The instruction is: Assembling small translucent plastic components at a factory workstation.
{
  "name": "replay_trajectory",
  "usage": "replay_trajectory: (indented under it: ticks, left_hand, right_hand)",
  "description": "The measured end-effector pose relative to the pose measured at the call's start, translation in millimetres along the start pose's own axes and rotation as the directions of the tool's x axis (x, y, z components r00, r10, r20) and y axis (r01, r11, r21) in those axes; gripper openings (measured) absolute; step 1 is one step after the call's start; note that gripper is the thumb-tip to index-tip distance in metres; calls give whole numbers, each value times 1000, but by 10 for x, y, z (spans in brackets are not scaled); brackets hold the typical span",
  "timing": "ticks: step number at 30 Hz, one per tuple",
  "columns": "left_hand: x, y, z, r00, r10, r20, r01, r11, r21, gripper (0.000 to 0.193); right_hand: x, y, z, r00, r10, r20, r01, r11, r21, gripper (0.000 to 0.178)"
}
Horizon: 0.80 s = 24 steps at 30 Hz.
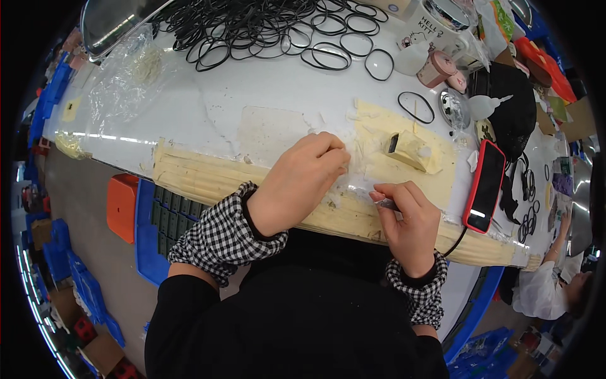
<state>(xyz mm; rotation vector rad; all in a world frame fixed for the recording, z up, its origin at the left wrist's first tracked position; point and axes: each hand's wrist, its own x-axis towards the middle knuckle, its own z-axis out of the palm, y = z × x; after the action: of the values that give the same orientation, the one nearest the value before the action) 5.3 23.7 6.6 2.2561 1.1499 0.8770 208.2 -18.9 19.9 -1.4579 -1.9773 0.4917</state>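
My left hand (295, 183) rests on the table's near side with its fingers curled and pressed together. Whatever may be inside its fingertips is hidden. To its right, my right hand (411, 224) pinches a small grey, slender object (387, 204) between thumb and fingers; its exact kind is too small to tell. White scraps lie on the tabletop between both hands. Beyond my right hand, a yellow-taped block (413, 151) with a dark slot at its left end sits on a yellow taped patch (442, 142). A single black rubber ring (416, 118) lies past it.
A heap of black rubber rings (233, 25) covers the far side. A red-cased phone (485, 186) with a cable lies at the right, near a pink jar (436, 69) and a squeeze bottle (489, 106). Clear plastic wrap (129, 82) is at left. Another person (546, 290) sits far right.
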Motion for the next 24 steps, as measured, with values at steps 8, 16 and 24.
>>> replay_trajectory:
  ticks: [8, 16, 24]
  left_hand:
    - [2, 29, -9, 993, -68, -100, 53, 989, -141, 11]
    - [42, 157, -18, 762, -529, 374, 431, -17, -902, 14]
    - [30, 166, -16, 783, -429, 450, 498, -2, -867, 16]
  right_hand:
    - [11, 51, -49, 998, 51, -49, -50, 999, 17, 17]
    - [139, -77, -14, 992, -3, -123, 20, 990, 142, 18]
    - [241, -201, -7, 987, -34, -158, 67, 976, 207, 13]
